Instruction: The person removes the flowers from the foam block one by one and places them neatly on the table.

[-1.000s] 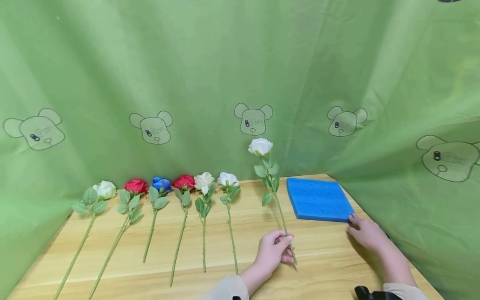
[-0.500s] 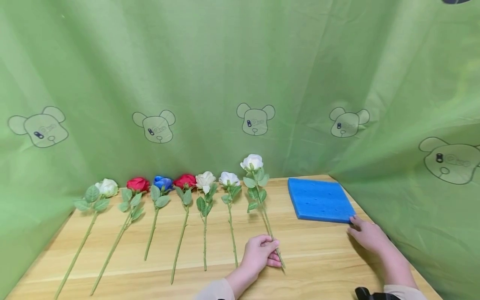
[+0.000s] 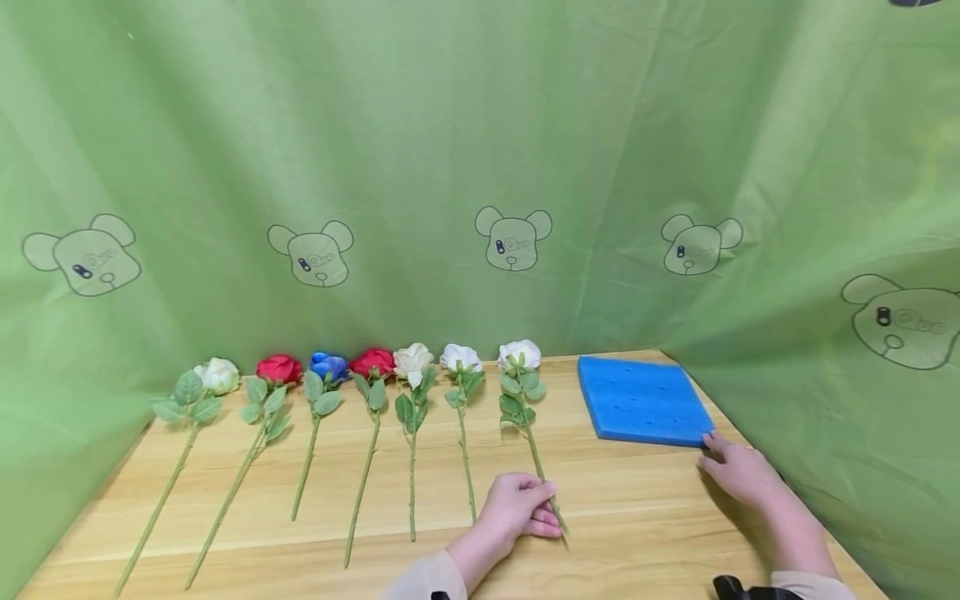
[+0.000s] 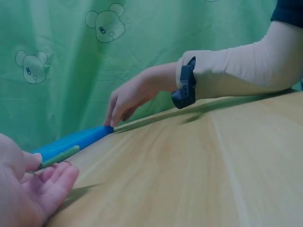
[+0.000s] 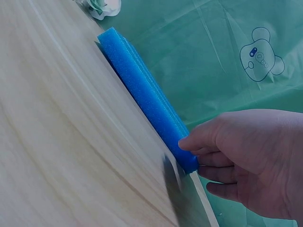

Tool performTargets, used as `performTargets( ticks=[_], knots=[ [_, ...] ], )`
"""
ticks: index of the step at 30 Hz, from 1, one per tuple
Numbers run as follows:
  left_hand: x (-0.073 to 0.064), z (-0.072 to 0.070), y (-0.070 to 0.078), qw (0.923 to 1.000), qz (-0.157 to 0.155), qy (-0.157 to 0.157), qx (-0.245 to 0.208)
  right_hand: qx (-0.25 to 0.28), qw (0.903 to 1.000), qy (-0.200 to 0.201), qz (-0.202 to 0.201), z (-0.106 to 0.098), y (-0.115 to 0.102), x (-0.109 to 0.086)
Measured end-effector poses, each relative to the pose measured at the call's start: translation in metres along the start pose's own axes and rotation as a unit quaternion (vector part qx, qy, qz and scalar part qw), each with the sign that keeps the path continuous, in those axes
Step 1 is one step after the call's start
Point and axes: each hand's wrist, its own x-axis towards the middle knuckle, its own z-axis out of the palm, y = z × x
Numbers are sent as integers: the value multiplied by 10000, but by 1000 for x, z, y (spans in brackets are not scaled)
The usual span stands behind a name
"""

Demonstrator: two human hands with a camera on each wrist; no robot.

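Observation:
Between the thumb and fingers of my left hand (image 3: 513,512) is the lower stem of a white artificial rose (image 3: 520,356). Its bloom lies at the table's back edge, and in the left wrist view the green stem end (image 4: 64,156) pokes out past the fingers, a little above the table. At the right, a flat blue foam pad (image 3: 645,402) with small holes lies on the table. My right hand (image 3: 738,475) grips its near right corner; the right wrist view shows the thumb (image 5: 187,143) on the front face and fingers around the corner.
Left of the held rose, several roses lie in a row, stems toward me: a white rose (image 3: 461,358), a cream rose (image 3: 412,363), red ones (image 3: 372,362), a blue rose (image 3: 328,367) and a greenish-white rose (image 3: 217,376). A green curtain (image 3: 420,167) hangs behind the wooden table (image 3: 637,533).
My left hand has moved left with the white rose, and the bloom has come down from in front of the curtain to the table's back edge. The right hand stays at the foam pad's corner.

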Motion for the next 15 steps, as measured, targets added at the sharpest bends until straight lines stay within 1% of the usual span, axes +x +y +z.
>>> performTargets(
  ticks=[6,8,11,15],
  knots=[
    [-2,-7,4,9991,-343,-226,-57,-21,10000,-52,14,1,1,3],
    [-4,-9,6,9988,-415,-266,-50,-21,10000,-80,24,1,1,3],
    [-7,-13,9,9985,-443,-322,79,-15,9999,-111,24,0,1,4],
    [-12,-20,13,9976,-407,-405,380,-23,9999,-152,26,-1,1,3]
  ],
)
